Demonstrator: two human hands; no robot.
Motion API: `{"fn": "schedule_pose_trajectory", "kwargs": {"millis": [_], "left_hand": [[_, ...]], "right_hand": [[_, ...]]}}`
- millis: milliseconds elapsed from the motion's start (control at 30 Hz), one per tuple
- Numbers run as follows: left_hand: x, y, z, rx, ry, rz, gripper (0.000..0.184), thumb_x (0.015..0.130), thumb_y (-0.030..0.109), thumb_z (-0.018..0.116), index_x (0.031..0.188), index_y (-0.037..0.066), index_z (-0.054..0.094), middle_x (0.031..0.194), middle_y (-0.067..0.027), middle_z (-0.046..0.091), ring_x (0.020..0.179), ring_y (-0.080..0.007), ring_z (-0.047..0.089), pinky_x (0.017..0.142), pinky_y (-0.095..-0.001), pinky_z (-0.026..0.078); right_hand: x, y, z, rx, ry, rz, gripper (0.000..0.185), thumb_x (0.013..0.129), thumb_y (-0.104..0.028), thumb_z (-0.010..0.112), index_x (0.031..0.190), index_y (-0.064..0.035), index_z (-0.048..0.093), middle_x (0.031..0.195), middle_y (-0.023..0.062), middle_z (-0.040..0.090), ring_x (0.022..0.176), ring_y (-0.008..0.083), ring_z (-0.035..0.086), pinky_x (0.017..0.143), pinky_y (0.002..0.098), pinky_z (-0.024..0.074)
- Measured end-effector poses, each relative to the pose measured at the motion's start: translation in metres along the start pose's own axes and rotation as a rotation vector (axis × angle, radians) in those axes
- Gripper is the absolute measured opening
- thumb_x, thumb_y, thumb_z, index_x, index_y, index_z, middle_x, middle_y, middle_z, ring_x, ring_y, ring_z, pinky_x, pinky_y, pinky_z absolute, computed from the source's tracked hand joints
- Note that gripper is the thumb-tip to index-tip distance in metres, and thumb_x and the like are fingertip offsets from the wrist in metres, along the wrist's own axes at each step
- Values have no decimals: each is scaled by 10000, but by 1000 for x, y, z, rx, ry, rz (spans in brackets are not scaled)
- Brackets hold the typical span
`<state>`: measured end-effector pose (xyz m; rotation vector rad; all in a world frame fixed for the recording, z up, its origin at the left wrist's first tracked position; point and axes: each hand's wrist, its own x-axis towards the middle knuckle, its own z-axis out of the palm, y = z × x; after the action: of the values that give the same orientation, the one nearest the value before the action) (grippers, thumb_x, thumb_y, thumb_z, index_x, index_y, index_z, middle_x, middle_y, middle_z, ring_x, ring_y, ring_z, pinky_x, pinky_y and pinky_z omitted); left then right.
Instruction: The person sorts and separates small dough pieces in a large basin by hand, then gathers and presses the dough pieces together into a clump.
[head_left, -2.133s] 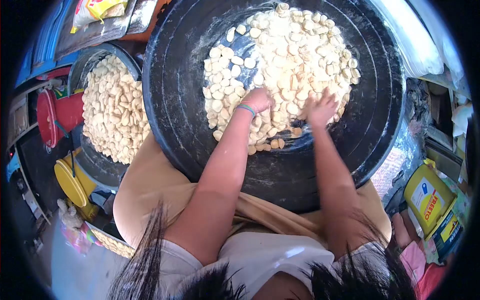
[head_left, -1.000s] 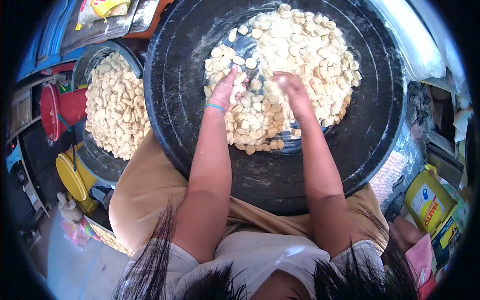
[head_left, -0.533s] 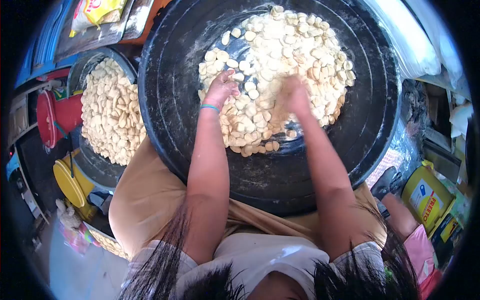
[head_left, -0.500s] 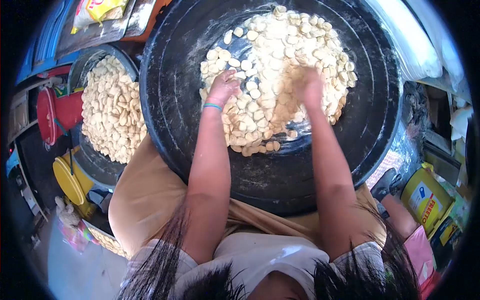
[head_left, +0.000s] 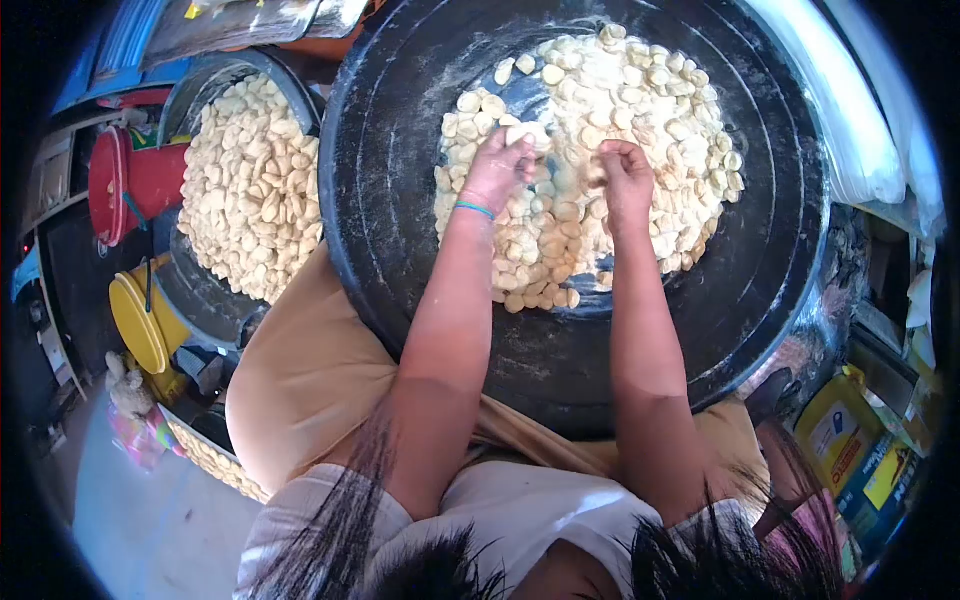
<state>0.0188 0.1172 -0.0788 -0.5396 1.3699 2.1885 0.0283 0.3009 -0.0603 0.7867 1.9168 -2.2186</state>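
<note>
A wide black basin (head_left: pixel 740 300) lies across my lap, its inside dusted with white flour. In it is spread a layer of pale, flattened round dough pieces (head_left: pixel 690 150), some under loose flour. My left hand (head_left: pixel 495 172), with a turquoise band at the wrist, is closed over the left part of the layer. A whitish dough piece (head_left: pixel 528 136) shows at its thumb and fingertips. Just across from it, my right hand (head_left: pixel 628 180) is held in a pinch above the dough. Whatever is between those fingertips, if anything, is too small to make out.
To the left, a grey tub (head_left: pixel 300 85) holds a heap of similar pale pieces (head_left: pixel 250 190). Beside it are a red bucket (head_left: pixel 110 187) and a yellow bucket (head_left: pixel 140 325). At right stand plastic-wrapped bundles (head_left: pixel 840 110) and a yellow container (head_left: pixel 840 430).
My right hand, blurred over the floury pile before, has moved toward my left hand and pinched. My left hand's fingers have closed at a dough piece. The whole view has shifted slightly.
</note>
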Motion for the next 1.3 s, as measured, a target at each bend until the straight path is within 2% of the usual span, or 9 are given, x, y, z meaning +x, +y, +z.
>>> {"fn": "schedule_pose_trajectory", "kwargs": {"millis": [167, 533, 633, 733, 867, 1033, 1100, 1200, 1300], "left_hand": [[-16, 15, 2, -80, -25, -216, 252, 882, 287, 605, 987, 61, 568, 680, 2, 533, 563, -80, 479, 490, -209, 384], [-3, -1, -25, 3, 83, -172, 294, 878, 308, 581, 993, 40, 611, 703, -51, 594, 481, -85, 475, 448, -218, 376], [9, -7, -48, 72, 239, -87, 340, 840, 186, 588, 1114, -15, 566, 915, -125, 616, 741, -162, 567, 671, -268, 448], [41, -51, -78, 377, 422, 243, 478, 754, 59, 560, 1221, -34, 524, 1186, -169, 544, 1086, -244, 527, 956, -294, 385], [30, -32, -64, 741, 492, 408, 414, 737, 50, 562, 1149, 24, 591, 1074, -182, 604, 1071, -280, 523, 945, -335, 393], [26, -20, -43, 104, 241, 2, 369, 810, 132, 584, 1170, 51, 574, 1067, -71, 592, 928, -159, 568, 828, -282, 451], [24, -24, -34, 11, 151, -105, 322, 858, 170, 577, 1166, 78, 563, 969, -14, 586, 824, -112, 542, 641, -274, 466], [21, -36, -20, 42, 102, -208, 442, 882, 329, 584, 1222, 58, 509, 1106, -49, 561, 964, -165, 540, 744, -342, 479], [15, -41, -21, -66, 113, -181, 589, 828, 385, 642, 1271, 48, 451, 1175, -54, 533, 1028, -195, 515, 828, -340, 443]], "right_hand": [[-10, 14, 29, -406, -296, -379, 250, 842, -95, 628, 1085, -51, 592, 818, 19, 601, 718, 89, 552, 630, 233, 464], [3, 19, 48, -325, -537, -74, 285, 875, -135, 606, 1142, -39, 589, 831, 25, 625, 732, 92, 570, 705, 222, 461], [13, 3, 47, -121, -233, 29, 289, 896, -198, 588, 1121, -19, 601, 802, 8, 623, 749, 104, 574, 752, 234, 451], [47, 11, 19, -580, -293, -250, 448, 893, -391, 562, 1114, -3, 595, 1153, 142, 538, 1064, 223, 491, 940, 336, 377], [98, 33, -22, -1369, 430, -433, 538, 756, -352, 678, 1213, -115, 519, 1315, 185, 422, 1190, 376, 410, 988, 499, 316], [64, 45, -13, -1512, -128, -756, 308, 690, -55, 588, 995, -90, 621, 1108, 184, 518, 1012, 372, 488, 881, 429, 396], [41, 30, -5, -1039, -597, -616, 298, 687, -105, 634, 985, -102, 638, 1096, 187, 517, 1018, 389, 484, 903, 429, 389], [64, 22, -18, -1004, -333, -700, 402, 698, -231, 692, 1078, -126, 610, 1150, 181, 498, 1097, 389, 448, 943, 488, 343], [87, 29, -13, -1357, 213, -291, 667, 769, -478, 632, 1320, -171, 417, 1388, 227, 309, 1312, 369, 276, 1050, 568, 199]]}}
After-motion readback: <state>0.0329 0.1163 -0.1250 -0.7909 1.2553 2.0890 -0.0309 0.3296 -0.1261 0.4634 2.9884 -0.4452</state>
